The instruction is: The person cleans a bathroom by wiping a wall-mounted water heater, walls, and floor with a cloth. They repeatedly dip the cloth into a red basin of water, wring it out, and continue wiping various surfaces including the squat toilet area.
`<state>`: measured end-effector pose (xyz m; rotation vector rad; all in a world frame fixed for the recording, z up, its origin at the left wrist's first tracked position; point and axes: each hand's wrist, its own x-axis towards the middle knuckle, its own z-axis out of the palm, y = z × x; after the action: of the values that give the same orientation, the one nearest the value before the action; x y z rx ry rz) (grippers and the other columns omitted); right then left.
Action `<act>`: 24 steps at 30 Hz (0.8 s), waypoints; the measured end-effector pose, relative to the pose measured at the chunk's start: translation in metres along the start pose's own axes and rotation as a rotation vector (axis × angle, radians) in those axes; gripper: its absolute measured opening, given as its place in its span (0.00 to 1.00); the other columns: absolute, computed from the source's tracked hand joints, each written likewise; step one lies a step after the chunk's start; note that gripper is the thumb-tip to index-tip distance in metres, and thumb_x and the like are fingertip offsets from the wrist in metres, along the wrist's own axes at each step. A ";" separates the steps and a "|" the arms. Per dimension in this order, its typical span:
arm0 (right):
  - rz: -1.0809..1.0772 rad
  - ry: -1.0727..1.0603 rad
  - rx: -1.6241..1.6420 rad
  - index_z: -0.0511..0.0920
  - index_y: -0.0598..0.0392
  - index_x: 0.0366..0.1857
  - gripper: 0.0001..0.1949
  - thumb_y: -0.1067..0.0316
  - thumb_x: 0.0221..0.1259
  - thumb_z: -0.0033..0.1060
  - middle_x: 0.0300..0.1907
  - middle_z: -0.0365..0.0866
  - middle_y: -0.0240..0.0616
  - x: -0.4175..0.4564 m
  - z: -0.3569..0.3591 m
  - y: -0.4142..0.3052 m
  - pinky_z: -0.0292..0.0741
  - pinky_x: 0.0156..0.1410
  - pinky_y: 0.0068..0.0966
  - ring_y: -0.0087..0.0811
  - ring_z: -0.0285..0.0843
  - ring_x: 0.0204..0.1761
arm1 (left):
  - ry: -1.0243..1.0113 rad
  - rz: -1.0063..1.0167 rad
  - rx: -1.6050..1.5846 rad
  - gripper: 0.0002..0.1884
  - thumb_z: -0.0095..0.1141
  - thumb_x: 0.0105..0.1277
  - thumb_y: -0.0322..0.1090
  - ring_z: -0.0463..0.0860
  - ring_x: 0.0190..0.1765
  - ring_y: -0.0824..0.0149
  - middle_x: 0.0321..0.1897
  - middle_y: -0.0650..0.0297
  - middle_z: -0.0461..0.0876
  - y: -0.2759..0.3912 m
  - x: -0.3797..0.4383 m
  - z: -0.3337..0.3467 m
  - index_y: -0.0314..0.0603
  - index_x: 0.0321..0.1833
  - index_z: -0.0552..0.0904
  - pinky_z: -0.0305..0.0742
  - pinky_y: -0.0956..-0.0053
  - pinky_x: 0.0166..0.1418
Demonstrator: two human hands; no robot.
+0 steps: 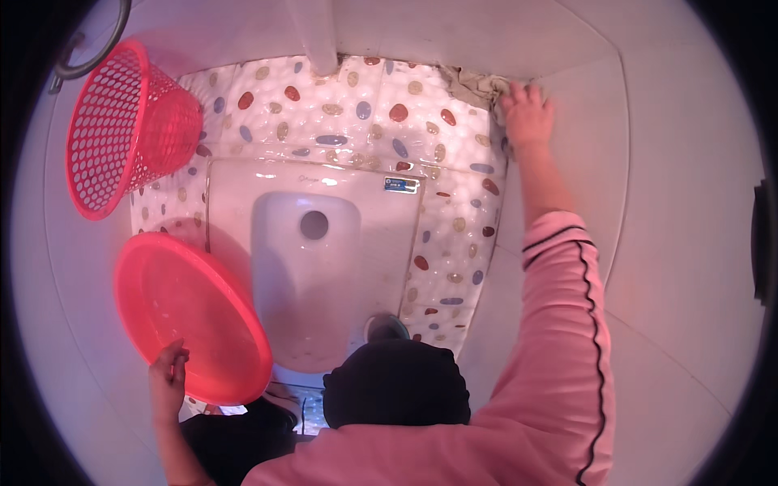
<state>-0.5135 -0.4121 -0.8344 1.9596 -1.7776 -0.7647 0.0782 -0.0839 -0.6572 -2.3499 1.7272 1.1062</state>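
In the far right corner, a crumpled grey-brown cloth [474, 86] lies along the foot of the wall on the pebble-patterned floor. My right hand [527, 115] reaches out to its right end, fingers spread against the wall and the thumb side on the cloth. At lower left, my left hand [169, 370] is over the rim of a red plastic basin [200, 316], fingers bent and close together. The basin is tilted; whether the fingers grip its rim is hidden. A white ceramic squat toilet [389, 243] is set into the floor between my hands.
A red perforated plastic basket [167, 127] stands at the left wall beneath a grey hose [100, 61]. A white pipe [315, 36] meets the floor at the back wall. My black-clad knee [398, 386] and a shoe [387, 328] are at the toilet's near right edge.
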 end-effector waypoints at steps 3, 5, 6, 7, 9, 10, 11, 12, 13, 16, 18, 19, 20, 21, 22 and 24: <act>0.051 0.134 0.164 0.70 0.34 0.63 0.21 0.60 0.65 0.45 0.68 0.63 0.24 -0.041 0.055 -0.039 0.59 0.68 0.48 0.36 0.57 0.69 | 0.028 -0.008 0.003 0.14 0.48 0.68 0.21 0.85 0.41 0.59 0.37 0.53 0.83 -0.003 -0.014 -0.007 0.35 0.55 0.77 0.79 0.68 0.44; 0.025 0.169 0.189 0.68 0.35 0.65 0.23 0.61 0.66 0.45 0.68 0.64 0.26 -0.072 0.061 -0.049 0.57 0.69 0.49 0.37 0.58 0.68 | 0.029 -0.024 0.016 0.14 0.48 0.68 0.21 0.85 0.41 0.58 0.38 0.52 0.83 -0.009 -0.029 -0.010 0.35 0.55 0.77 0.78 0.67 0.45; -0.005 0.117 0.193 0.68 0.37 0.66 0.23 0.62 0.65 0.45 0.68 0.64 0.29 -0.089 0.055 -0.052 0.58 0.68 0.49 0.38 0.59 0.68 | 0.029 -0.024 0.023 0.14 0.48 0.67 0.21 0.85 0.42 0.57 0.38 0.51 0.83 -0.010 -0.034 -0.010 0.35 0.55 0.77 0.78 0.67 0.45; -0.031 0.064 0.196 0.68 0.39 0.66 0.23 0.63 0.65 0.44 0.67 0.65 0.32 -0.112 0.047 -0.057 0.58 0.68 0.49 0.39 0.60 0.67 | 0.029 -0.020 0.032 0.14 0.49 0.67 0.21 0.85 0.42 0.57 0.39 0.51 0.82 -0.010 -0.039 -0.010 0.35 0.55 0.77 0.78 0.66 0.45; -0.018 0.032 0.209 0.67 0.42 0.66 0.23 0.65 0.64 0.44 0.66 0.65 0.37 -0.171 0.050 -0.068 0.59 0.67 0.50 0.41 0.61 0.66 | 0.026 0.036 0.016 0.14 0.49 0.67 0.21 0.84 0.41 0.56 0.39 0.51 0.82 -0.006 -0.042 -0.015 0.35 0.55 0.77 0.78 0.66 0.45; -0.004 0.024 0.216 0.68 0.42 0.66 0.24 0.65 0.64 0.45 0.66 0.65 0.38 -0.203 0.049 -0.079 0.60 0.66 0.50 0.42 0.61 0.65 | 0.032 0.057 0.012 0.14 0.49 0.66 0.21 0.84 0.41 0.55 0.40 0.51 0.82 -0.003 -0.043 -0.017 0.35 0.55 0.77 0.77 0.66 0.45; 0.014 0.021 0.243 0.68 0.42 0.66 0.24 0.65 0.63 0.46 0.66 0.65 0.39 -0.239 0.049 -0.089 0.62 0.65 0.50 0.43 0.62 0.65 | 0.034 0.073 -0.006 0.14 0.49 0.66 0.21 0.84 0.41 0.55 0.39 0.51 0.82 -0.002 -0.042 -0.020 0.34 0.54 0.77 0.77 0.66 0.45; 0.033 0.018 0.270 0.68 0.42 0.66 0.25 0.65 0.62 0.47 0.66 0.64 0.39 -0.275 0.049 -0.098 0.63 0.65 0.50 0.43 0.62 0.64 | 0.037 0.092 -0.020 0.14 0.49 0.66 0.21 0.83 0.40 0.55 0.39 0.52 0.82 -0.001 -0.041 -0.023 0.34 0.54 0.77 0.77 0.66 0.46; 0.020 0.000 0.309 0.68 0.41 0.65 0.25 0.65 0.61 0.47 0.66 0.64 0.39 -0.307 0.041 -0.106 0.63 0.64 0.51 0.43 0.63 0.64 | 0.044 0.109 -0.031 0.14 0.49 0.66 0.20 0.83 0.40 0.55 0.38 0.52 0.82 -0.001 -0.040 -0.026 0.33 0.54 0.76 0.77 0.66 0.46; 0.021 -0.091 0.437 0.71 0.38 0.63 0.23 0.65 0.61 0.47 0.64 0.65 0.38 -0.401 0.022 -0.127 0.64 0.64 0.52 0.44 0.63 0.63 | 0.034 0.111 -0.051 0.14 0.49 0.65 0.20 0.83 0.40 0.56 0.37 0.53 0.82 -0.005 -0.030 -0.036 0.34 0.53 0.77 0.76 0.68 0.46; 0.044 -0.114 0.508 0.72 0.37 0.63 0.24 0.66 0.59 0.50 0.64 0.66 0.37 -0.451 0.013 -0.139 0.65 0.64 0.51 0.46 0.64 0.63 | 0.012 0.143 -0.100 0.14 0.50 0.65 0.20 0.83 0.40 0.57 0.36 0.53 0.82 -0.016 -0.021 -0.036 0.33 0.53 0.77 0.77 0.69 0.45; 0.051 -0.101 0.544 0.73 0.37 0.63 0.25 0.66 0.58 0.52 0.64 0.66 0.38 -0.472 0.013 -0.146 0.65 0.64 0.51 0.47 0.64 0.63 | 0.004 0.149 -0.128 0.14 0.50 0.65 0.20 0.83 0.39 0.58 0.35 0.53 0.83 -0.022 -0.018 -0.035 0.32 0.53 0.77 0.77 0.70 0.45; 0.071 -0.043 0.577 0.72 0.37 0.63 0.26 0.66 0.56 0.54 0.64 0.66 0.39 -0.482 0.021 -0.152 0.65 0.64 0.51 0.48 0.64 0.63 | -0.021 0.154 -0.157 0.14 0.50 0.65 0.21 0.83 0.39 0.60 0.35 0.54 0.83 -0.024 -0.017 -0.037 0.32 0.53 0.77 0.76 0.70 0.46; 0.118 -0.024 0.621 0.72 0.37 0.63 0.27 0.65 0.55 0.57 0.64 0.66 0.40 -0.484 0.035 -0.156 0.65 0.64 0.51 0.50 0.64 0.63 | -0.047 0.155 -0.188 0.14 0.50 0.66 0.21 0.82 0.39 0.61 0.35 0.55 0.83 -0.026 -0.017 -0.039 0.31 0.54 0.77 0.76 0.70 0.46; 0.161 -0.006 0.672 0.72 0.37 0.64 0.29 0.64 0.53 0.59 0.65 0.65 0.41 -0.475 0.032 -0.160 0.65 0.64 0.51 0.51 0.64 0.62 | -0.072 0.149 -0.216 0.14 0.50 0.66 0.22 0.82 0.39 0.63 0.35 0.55 0.83 -0.028 -0.019 -0.039 0.31 0.55 0.77 0.76 0.71 0.47; 0.296 -0.052 0.797 0.71 0.38 0.64 0.31 0.62 0.49 0.63 0.66 0.65 0.44 -0.433 0.041 -0.163 0.65 0.65 0.50 0.54 0.64 0.62 | -0.064 0.111 -0.255 0.14 0.49 0.66 0.22 0.82 0.39 0.64 0.34 0.56 0.83 -0.033 -0.023 -0.039 0.30 0.55 0.77 0.76 0.71 0.48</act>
<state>-0.4334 0.0395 -0.9070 2.0168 -2.5920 0.0214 0.1232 -0.0682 -0.6274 -2.3459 1.8118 1.4843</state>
